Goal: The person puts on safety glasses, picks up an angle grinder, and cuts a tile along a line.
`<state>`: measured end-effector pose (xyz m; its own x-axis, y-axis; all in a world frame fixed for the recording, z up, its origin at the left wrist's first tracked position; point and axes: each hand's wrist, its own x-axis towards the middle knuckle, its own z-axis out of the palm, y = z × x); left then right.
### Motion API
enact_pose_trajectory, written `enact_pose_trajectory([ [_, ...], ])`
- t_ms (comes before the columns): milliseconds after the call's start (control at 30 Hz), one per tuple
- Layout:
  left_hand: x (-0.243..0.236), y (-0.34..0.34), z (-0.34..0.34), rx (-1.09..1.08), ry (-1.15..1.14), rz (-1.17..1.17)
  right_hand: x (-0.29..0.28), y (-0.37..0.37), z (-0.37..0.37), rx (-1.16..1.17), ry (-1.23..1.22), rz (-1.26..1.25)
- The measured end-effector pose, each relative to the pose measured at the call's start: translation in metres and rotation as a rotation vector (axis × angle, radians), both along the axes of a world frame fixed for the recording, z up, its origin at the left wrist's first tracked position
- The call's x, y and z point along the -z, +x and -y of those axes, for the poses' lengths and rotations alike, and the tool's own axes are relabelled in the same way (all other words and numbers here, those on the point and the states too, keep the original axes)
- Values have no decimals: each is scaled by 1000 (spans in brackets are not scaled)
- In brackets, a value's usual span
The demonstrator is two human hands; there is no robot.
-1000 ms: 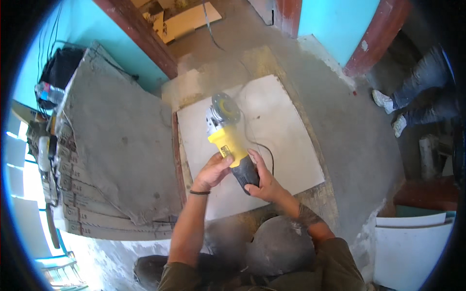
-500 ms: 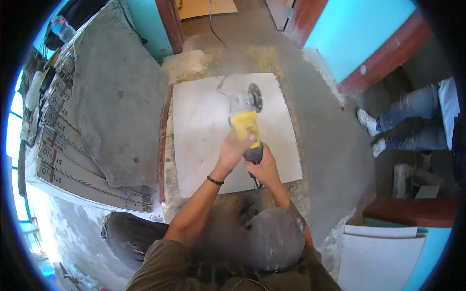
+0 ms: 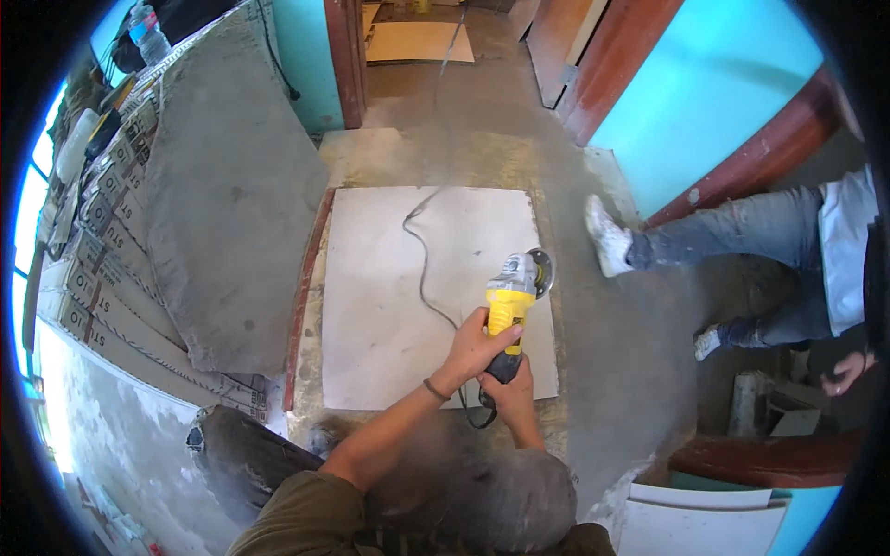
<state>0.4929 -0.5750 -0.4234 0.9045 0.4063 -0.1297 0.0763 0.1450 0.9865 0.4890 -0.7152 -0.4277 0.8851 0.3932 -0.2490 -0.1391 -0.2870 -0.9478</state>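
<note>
A yellow and black angle grinder (image 3: 510, 301) is held in both my hands over the lower right part of a white square board (image 3: 366, 269) lying on the floor. My left hand (image 3: 477, 345) wraps round the yellow body from the left, and my right hand (image 3: 514, 389) grips the black rear handle below it. The tool's metal head and disc point away from me, the disc facing right. A dark cord (image 3: 425, 278) runs from near my hands across the board toward the doorway.
Grey-covered stacked boxes (image 3: 222, 185) stand left, with a plastic bottle (image 3: 148, 32) on top. A person's legs (image 3: 705, 236) extend in from the right, near a red-framed doorway. Loose panels (image 3: 705, 519) lean at lower right; a pale board (image 3: 417, 42) lies beyond the far doorway.
The grinder and my hands have moved down and to the right across the board, the head turning rightward. The other person has stepped forward, one foot further left and higher in view.
</note>
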Motion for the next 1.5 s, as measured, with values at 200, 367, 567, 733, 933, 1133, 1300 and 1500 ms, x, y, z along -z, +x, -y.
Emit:
enact_pose_trajectory([
  [200, 10, -8, 1, -26, -134, 29, -10, -1, 2, -63, -132, 41],
  [367, 9, -13, 0, -35, -125, 55, -1, 0, 3, -91, -87, 20],
  [567, 16, -21, 7, -82, -23, 11, -2, -8, 7, -112, -89, 32],
  [733, -10, -28, -2, -78, 163, -40, -45, -12, 0, -76, -104, 67],
  [933, -12, -35, -23, -134, 89, 107, -36, -8, -15, -172, -81, 233],
  [1133, -10, -27, -14, -245, 9, 160, -49, -8, -16, -203, -119, 223],
  [1300, -6, -18, -27, -374, 3, 63, -60, 3, -36, -223, -204, 208],
  [1500, 16, -23, -48, -486, -104, 66, -43, 10, -60, -342, -147, 103],
])
